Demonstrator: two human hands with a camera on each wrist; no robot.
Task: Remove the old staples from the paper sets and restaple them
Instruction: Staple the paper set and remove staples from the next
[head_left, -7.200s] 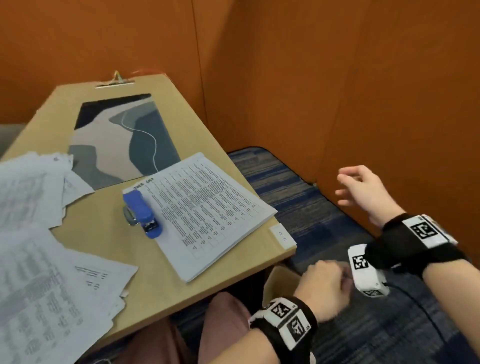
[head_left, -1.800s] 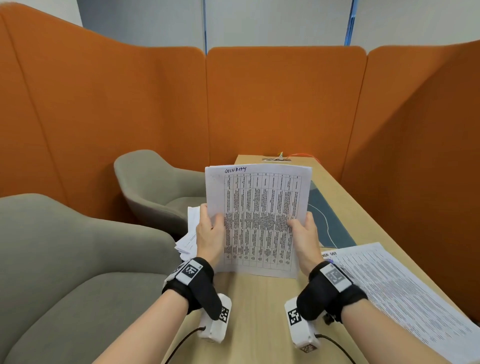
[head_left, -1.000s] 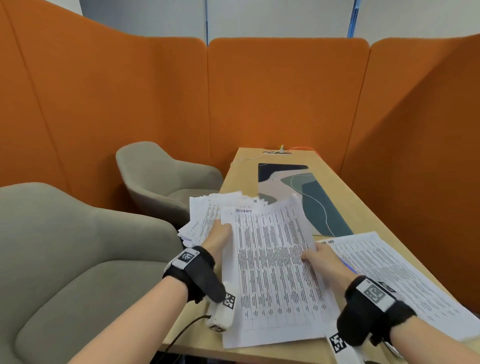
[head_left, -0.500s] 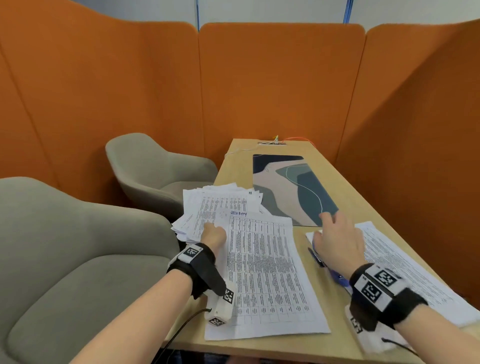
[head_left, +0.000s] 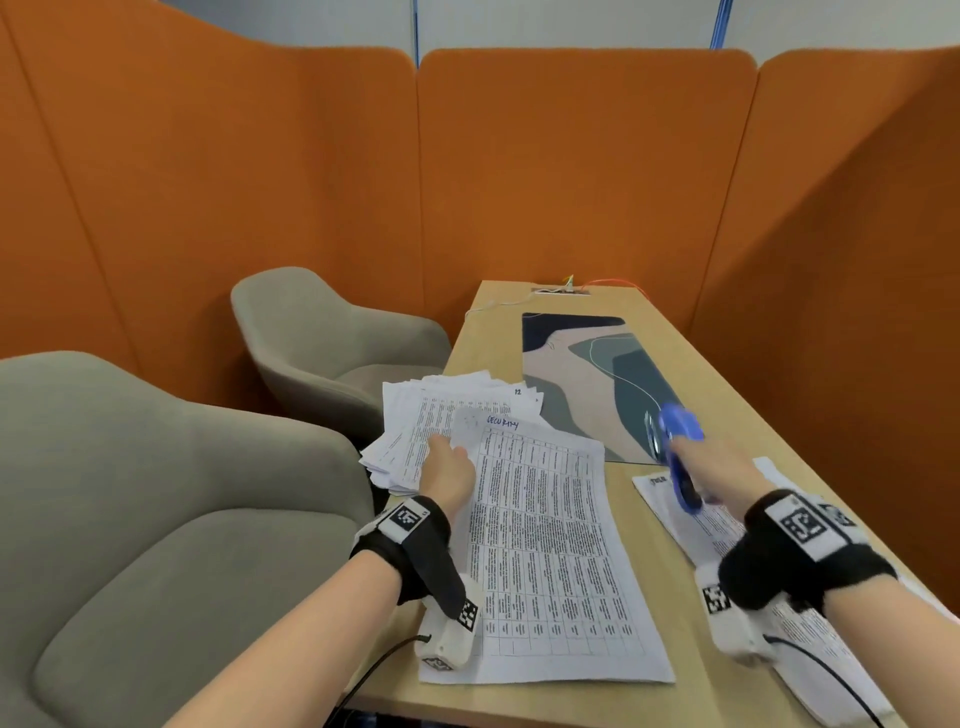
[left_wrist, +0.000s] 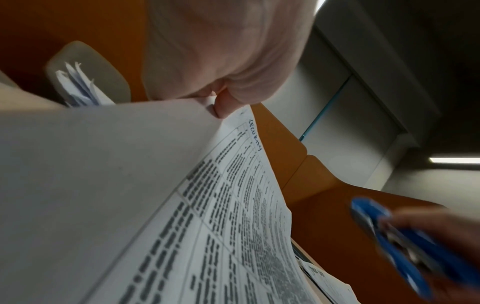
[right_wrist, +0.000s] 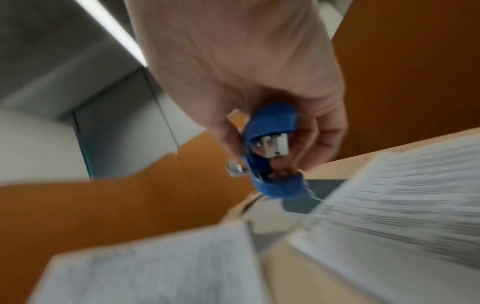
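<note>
Both hands are busy: the left hand (head_left: 448, 470) pinches up the far left corner of the white printed paper set headed "SECURITY" (head_left: 545, 551), while the right hand (head_left: 719, 470) grips the blue plastic stapler (head_left: 675, 452), lifted above the table's right side. Restapling of this set looks about to begin; whether its old staple is out cannot be seen. Counted: one stapler, one set in hand, a second set (head_left: 727, 525) at right, one loose fanned heap (head_left: 441, 410) farther left.
</note>
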